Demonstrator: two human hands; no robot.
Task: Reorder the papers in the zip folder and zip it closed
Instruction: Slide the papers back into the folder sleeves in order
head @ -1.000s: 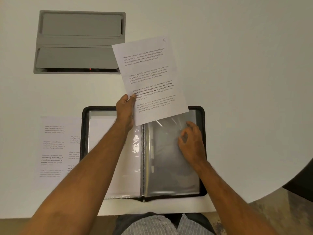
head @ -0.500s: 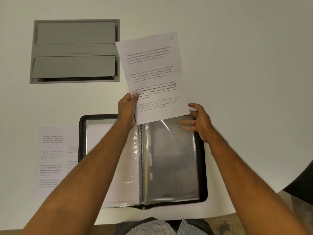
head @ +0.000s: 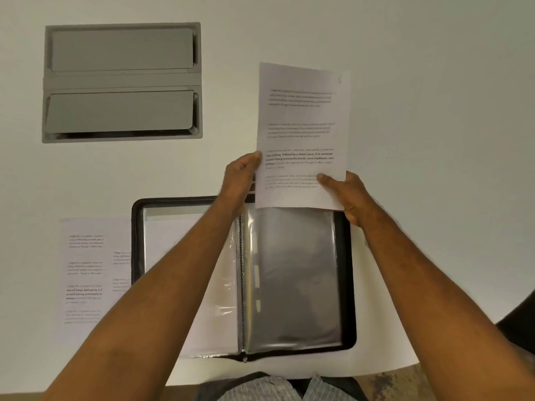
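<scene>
Both hands pinch one printed sheet [head: 301, 134] by its lower corners, left hand [head: 238, 180] and right hand [head: 346, 195] squaring its bottom edge over the right-hand clear sleeve [head: 292, 273] of the open zip folder [head: 346, 285], probably to slide it in. More papers [head: 86, 273] wait on the bench [head: 434, 140], just left of the folder.

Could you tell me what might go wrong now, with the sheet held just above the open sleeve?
The sheet is gripped only at its lower corners by the left hand and right hand, so it may buckle entering the clear sleeve. The loose papers beside the zip folder could be mixed up in order.
</scene>
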